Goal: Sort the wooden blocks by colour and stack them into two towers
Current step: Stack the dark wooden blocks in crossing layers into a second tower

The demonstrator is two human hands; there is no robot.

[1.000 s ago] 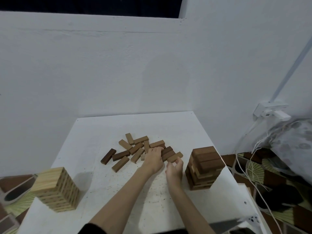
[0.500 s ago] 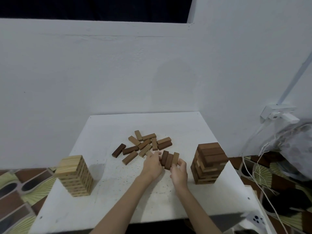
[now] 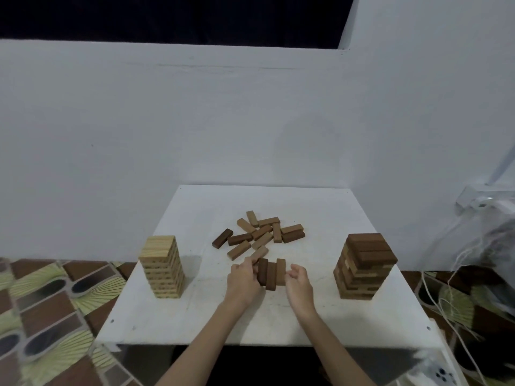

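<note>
We see a white square table (image 3: 320, 210). On it a scattered heap of brown wooden blocks (image 3: 259, 235) lies; left of the heap stands a pale wooden tower (image 3: 162, 267), right a dark brown wooden tower (image 3: 363, 270).

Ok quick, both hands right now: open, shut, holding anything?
Left hand: fingers curled against the left side of the row of three brown blocks, gripping it.
Right hand: loosely curled beside the row's right end; contact cannot be told.

A plain home corner is showing here: a small white desk (image 3: 278, 324) is sitting against bare white walls (image 3: 195, 121), patterned floor tiles (image 3: 55, 302) are spreading beneath, and cables (image 3: 451, 288) are dangling from a wall socket (image 3: 485, 201).
</note>
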